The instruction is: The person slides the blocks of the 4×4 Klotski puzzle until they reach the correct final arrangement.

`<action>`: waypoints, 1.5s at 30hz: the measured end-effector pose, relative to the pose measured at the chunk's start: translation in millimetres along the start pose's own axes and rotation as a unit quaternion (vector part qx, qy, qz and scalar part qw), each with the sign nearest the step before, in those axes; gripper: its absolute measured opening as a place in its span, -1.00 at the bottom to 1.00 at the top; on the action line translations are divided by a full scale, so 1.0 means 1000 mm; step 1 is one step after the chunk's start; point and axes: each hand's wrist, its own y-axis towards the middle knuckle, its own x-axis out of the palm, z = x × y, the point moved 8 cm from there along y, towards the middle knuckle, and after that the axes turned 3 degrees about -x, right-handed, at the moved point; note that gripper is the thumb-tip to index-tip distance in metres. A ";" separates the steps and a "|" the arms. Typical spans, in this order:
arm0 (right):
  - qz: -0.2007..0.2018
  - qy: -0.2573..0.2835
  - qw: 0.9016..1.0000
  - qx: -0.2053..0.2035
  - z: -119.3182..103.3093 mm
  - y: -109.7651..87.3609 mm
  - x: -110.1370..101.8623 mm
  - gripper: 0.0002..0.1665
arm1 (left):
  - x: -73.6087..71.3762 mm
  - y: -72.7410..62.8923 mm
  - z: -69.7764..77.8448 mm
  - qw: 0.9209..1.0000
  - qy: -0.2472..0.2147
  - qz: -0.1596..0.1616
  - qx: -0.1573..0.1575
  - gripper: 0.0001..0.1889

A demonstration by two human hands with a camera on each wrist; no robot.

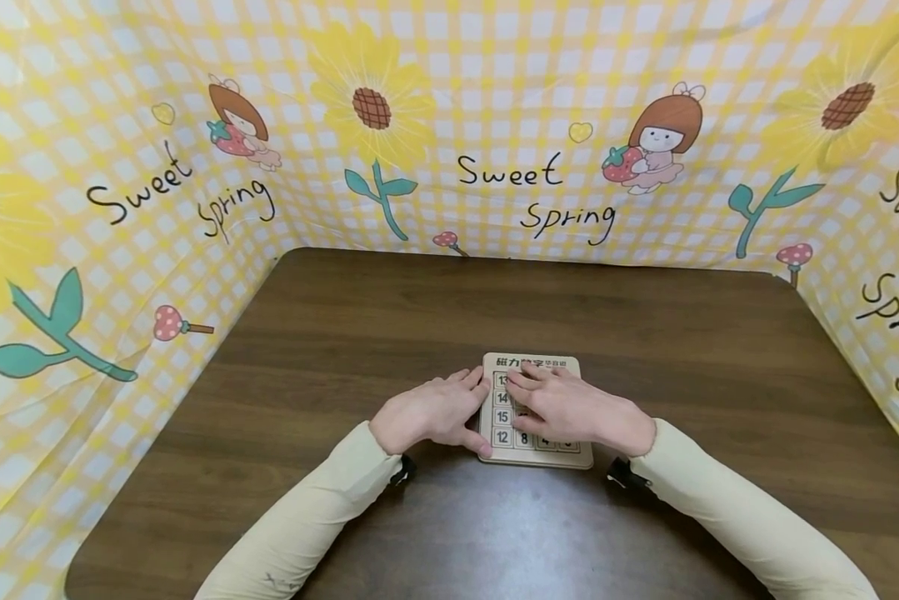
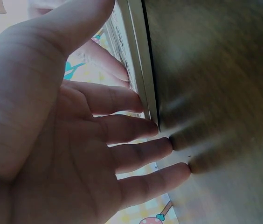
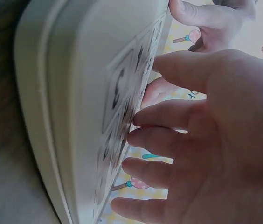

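Observation:
A pale number sliding puzzle [image 1: 527, 457] lies flat on the table, with dark Chinese lettering along its far edge and square numbered tiles [image 1: 502, 417]. My left hand [image 1: 437, 408] rests against the board's left side, its fingertips touching the edge and the table, its thumb at the near left corner. Over the tiles my right hand [image 1: 565, 404] is spread, fingertips touching the numbered face. It hides most of the middle and right tiles; 13, 14, 15, 12 and 8 show. In the right wrist view the board's thick rounded rim [image 3: 59, 107] stands beside those fairly straight fingers.
The dark brown wooden table [image 1: 389, 308] reaches out around the board. Yellow checked cloth [image 1: 449, 108] with flowers and cartoon figures encloses its back and sides. Dark wrist straps [image 1: 629, 475] show below both cream sleeves.

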 end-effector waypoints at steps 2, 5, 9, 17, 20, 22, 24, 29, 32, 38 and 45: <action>0.006 -0.004 1.000 -0.001 0.002 -0.006 -0.001 -0.27 | 0.001 0.001 0.001 1.000 -0.001 -0.004 -0.001 0.08; 0.011 -0.009 1.000 0.008 0.009 -0.018 -0.002 -0.27 | 0.001 0.003 0.002 1.000 0.006 -0.004 -0.003 0.08; 0.015 -0.009 1.000 0.025 0.020 -0.032 -0.002 -0.27 | 0.000 0.003 0.000 1.000 0.008 -0.008 -0.011 0.09; 0.024 -0.014 0.999 0.016 0.025 -0.034 0.003 -0.30 | 0.002 0.001 -0.002 1.000 -0.001 -0.004 -0.010 0.09; 0.030 -0.014 0.999 0.013 0.023 -0.032 0.003 -0.33 | 0.003 0.001 -0.003 1.000 -0.002 -0.004 -0.012 0.09; 0.032 -0.012 0.999 0.012 0.021 -0.030 0.003 -0.33 | 0.003 0.001 -0.003 1.000 -0.001 -0.002 -0.012 0.09; 0.032 -0.014 0.999 0.010 0.020 -0.028 0.002 -0.33 | 0.002 0.000 -0.003 1.000 -0.001 -0.001 -0.010 0.08; 0.027 -0.021 0.999 0.002 0.014 -0.023 0.001 -0.32 | 0.002 0.000 -0.003 1.000 0.002 0.000 -0.009 0.08; 0.025 -0.026 0.999 -0.003 0.012 -0.019 0.000 -0.32 | 0.001 0.000 -0.003 1.000 0.003 0.000 -0.011 0.09; 0.020 -0.026 0.999 -0.001 0.009 -0.016 0.001 -0.32 | 0.001 -0.001 -0.003 1.000 0.006 0.000 -0.010 0.08; 0.027 -0.024 0.999 0.002 0.012 -0.022 0.001 -0.30 | 0.002 0.000 -0.002 1.000 0.009 0.000 -0.009 0.08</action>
